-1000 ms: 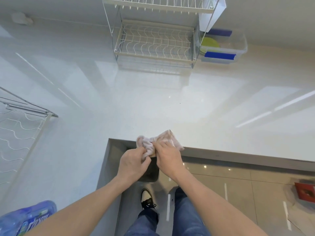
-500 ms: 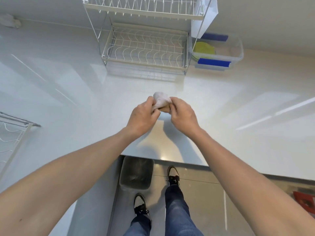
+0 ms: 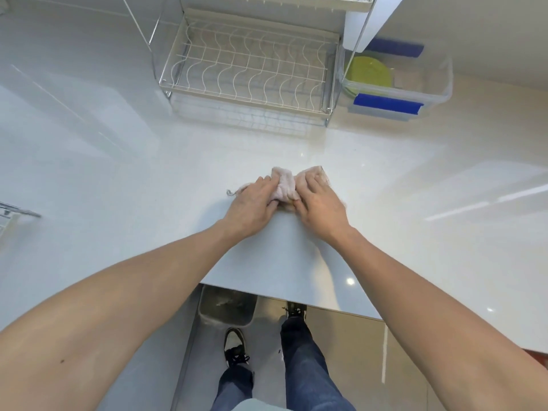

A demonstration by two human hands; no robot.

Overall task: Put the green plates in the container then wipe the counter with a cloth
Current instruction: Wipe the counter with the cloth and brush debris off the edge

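Observation:
A crumpled pinkish cloth (image 3: 286, 183) lies on the white counter (image 3: 148, 173) in the middle of the view. My left hand (image 3: 253, 204) presses on its left side and my right hand (image 3: 318, 201) on its right side, fingers bent over the fabric. The green plates (image 3: 367, 73) lie stacked inside a clear plastic container (image 3: 436, 93) with blue handles at the back right, beside the rack.
A wire dish rack (image 3: 249, 75) stands at the back centre, touching the container. Another wire rack's corner (image 3: 14, 212) shows at the left edge. Below the counter's front edge are a grey bin (image 3: 226, 307), my legs and shoes.
Both hands carried the cloth from over the counter's front edge forward, then set it down on the counter and spread it a little. The camera view moved closer to the rack.

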